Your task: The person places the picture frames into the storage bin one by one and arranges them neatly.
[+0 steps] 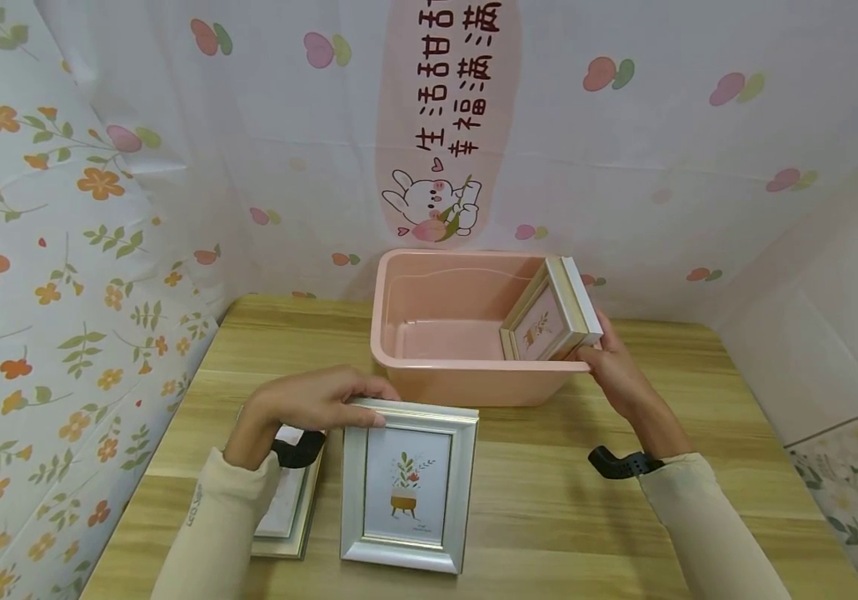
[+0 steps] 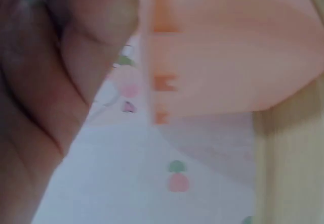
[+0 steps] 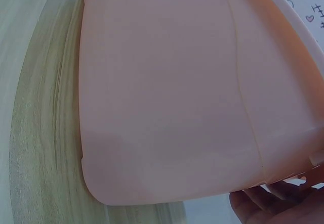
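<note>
A white picture frame [image 1: 406,487] with a potted-plant print stands nearly upright on the table. My left hand [image 1: 324,400] pinches its top edge, thumb in front and fingers behind. A pink plastic bin [image 1: 466,385] sits just beyond it. In the bin's right end, picture frames [image 1: 549,312] lean against the wall, one showing a plant print. My right hand [image 1: 620,371] grips the bin's right rim beside them; in the right wrist view its fingers [image 3: 268,204] are at the rim. The left wrist view is blurred, showing the hand [image 2: 66,72] near the bin [image 2: 228,52].
More frames [image 1: 286,508] lie flat on the wooden table [image 1: 549,517], partly hidden under my left forearm. A patterned cloth [image 1: 286,150] hangs behind the bin, and a floral one [image 1: 62,333] hangs along the left side.
</note>
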Motion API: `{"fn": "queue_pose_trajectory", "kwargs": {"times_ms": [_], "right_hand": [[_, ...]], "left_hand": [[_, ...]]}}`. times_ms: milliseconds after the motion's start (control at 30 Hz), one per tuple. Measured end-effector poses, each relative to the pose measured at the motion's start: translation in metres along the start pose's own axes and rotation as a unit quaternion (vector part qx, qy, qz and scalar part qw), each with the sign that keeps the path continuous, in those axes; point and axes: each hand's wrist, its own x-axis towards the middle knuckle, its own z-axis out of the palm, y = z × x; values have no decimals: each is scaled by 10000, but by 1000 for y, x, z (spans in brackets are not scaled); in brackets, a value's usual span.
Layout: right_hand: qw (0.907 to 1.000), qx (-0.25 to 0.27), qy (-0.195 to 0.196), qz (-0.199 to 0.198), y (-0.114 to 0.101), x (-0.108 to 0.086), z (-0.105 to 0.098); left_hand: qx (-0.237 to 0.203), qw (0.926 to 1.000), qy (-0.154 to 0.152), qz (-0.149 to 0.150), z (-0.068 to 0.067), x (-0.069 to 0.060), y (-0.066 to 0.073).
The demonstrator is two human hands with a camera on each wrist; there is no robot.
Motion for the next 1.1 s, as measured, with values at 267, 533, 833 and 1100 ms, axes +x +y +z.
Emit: {"fn": "queue_pose_trajectory", "kwargs": {"times_ms": [267, 533, 833, 1100], "right_hand": [[10000, -51, 22, -47, 2, -1, -2], [9999, -6, 125, 53, 2, -2, -2], [9998, 61, 159, 107, 0, -2, -2], [10000, 48, 50, -47, 1, 1, 0]], "left_hand": [[501, 9978, 318, 281, -17, 5, 39], [797, 9937, 484, 624, -33, 15, 62], [1450, 9668, 1725, 1202, -72, 43, 92], [660, 9534, 2615, 1353, -116, 68, 114]]}}
